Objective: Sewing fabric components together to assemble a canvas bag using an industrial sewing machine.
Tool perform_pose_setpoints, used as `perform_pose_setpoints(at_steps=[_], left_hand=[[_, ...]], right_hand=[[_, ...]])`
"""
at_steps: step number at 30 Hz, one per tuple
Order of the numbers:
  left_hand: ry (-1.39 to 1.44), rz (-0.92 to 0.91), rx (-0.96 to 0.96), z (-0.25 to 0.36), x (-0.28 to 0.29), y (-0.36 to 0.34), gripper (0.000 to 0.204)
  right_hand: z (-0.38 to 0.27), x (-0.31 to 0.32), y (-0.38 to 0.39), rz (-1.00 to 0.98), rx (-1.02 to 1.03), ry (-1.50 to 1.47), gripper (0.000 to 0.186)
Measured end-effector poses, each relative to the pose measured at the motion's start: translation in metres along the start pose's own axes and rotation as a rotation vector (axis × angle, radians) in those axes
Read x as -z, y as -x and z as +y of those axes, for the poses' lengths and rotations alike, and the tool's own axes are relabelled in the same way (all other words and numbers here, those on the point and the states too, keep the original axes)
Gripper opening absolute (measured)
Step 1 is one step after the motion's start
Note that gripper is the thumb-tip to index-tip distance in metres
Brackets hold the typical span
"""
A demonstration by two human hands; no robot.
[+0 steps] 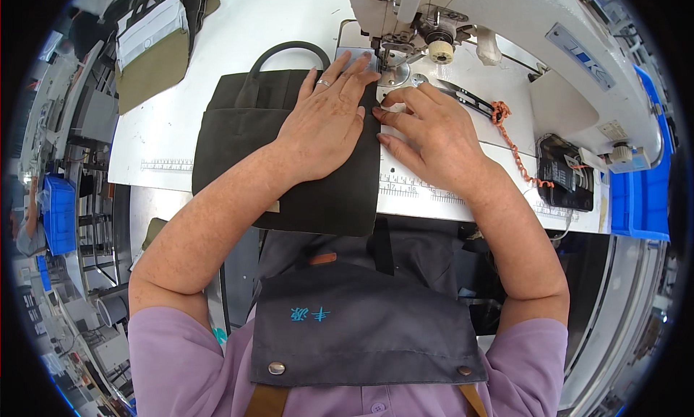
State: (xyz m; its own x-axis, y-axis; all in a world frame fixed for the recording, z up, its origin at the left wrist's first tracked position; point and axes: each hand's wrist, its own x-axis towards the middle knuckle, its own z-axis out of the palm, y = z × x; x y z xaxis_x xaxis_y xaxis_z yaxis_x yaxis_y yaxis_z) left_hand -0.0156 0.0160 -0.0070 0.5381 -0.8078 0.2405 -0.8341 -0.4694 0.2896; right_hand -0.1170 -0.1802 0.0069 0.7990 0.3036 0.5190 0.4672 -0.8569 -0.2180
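Observation:
A dark olive-black fabric bag [238, 146] with a looped handle [289, 47] lies flat on the sewing table, its upper right corner by the needle area of a sewing machine [434, 27]. My left hand [325, 117], a ring on one finger, is spread flat on the bag, fingertips close to the presser foot [383, 59]. Along the bag's right edge sits my right hand [434, 131]. Its fingers are bent and apart, with the fingertips touching the edge. The bag's lower end hangs slightly past the table's front edge.
Black-handled scissors or snips [466, 95] with a coiled orange cord [515, 146] lie right of my right hand. A black box-like device [565, 173] stands farther right, beside a blue bin [643, 200]. Olive fabric pieces [152, 66] lie at the far left. A ruler scale [412, 189] runs along the front.

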Motion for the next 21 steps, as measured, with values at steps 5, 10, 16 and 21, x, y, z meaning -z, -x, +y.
perform_pose_setpoints(at_steps=[5,10,16,21], left_hand=[[-0.040,-0.073,-0.071,-0.008,0.012,0.009,0.048],[-0.229,-0.100,-0.077,-0.008,0.022,0.026,0.051],[-0.309,-0.058,-0.034,-0.001,0.024,0.033,0.053],[0.001,-0.142,-0.193,0.005,0.026,0.039,0.055]], right_hand=[[-0.003,-0.002,0.000,-0.021,0.025,0.100,0.024],[-0.003,-0.003,-0.001,-0.001,0.049,0.146,0.023],[-0.004,-0.002,-0.001,0.001,0.054,0.157,0.024],[-0.005,-0.001,0.000,-0.034,0.031,0.129,0.025]])
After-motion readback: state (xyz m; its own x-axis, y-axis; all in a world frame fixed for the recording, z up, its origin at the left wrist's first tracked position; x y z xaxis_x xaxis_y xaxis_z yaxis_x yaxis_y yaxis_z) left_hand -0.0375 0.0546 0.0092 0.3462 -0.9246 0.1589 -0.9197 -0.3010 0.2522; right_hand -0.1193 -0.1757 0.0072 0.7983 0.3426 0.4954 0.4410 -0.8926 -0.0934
